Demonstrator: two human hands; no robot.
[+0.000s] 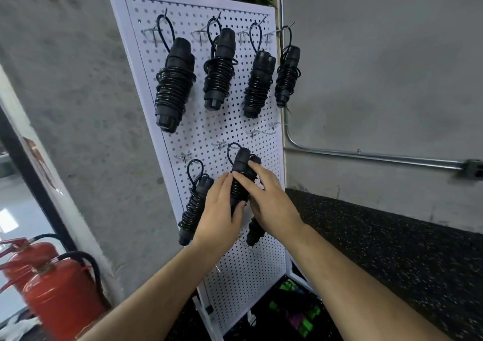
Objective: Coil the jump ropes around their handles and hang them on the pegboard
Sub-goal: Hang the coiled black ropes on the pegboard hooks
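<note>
A white pegboard (198,136) stands upright against the wall. Several black jump ropes, each coiled around its handles, hang from the top row of hooks, the leftmost (173,84) being the biggest. Another coiled rope (194,204) hangs lower left. In the second row a coiled rope (241,165) has its loop over a hook. My left hand (222,212) grips it from the left and my right hand (271,204) holds it from the right. The lower end of this bundle (254,232) shows below my right hand.
Empty metal hooks (261,132) stick out at mid-right of the board. Two red fire extinguishers (60,299) stand at lower left. A metal conduit (366,155) runs along the wall on the right. Green and purple items (300,314) lie on the dark floor behind the board.
</note>
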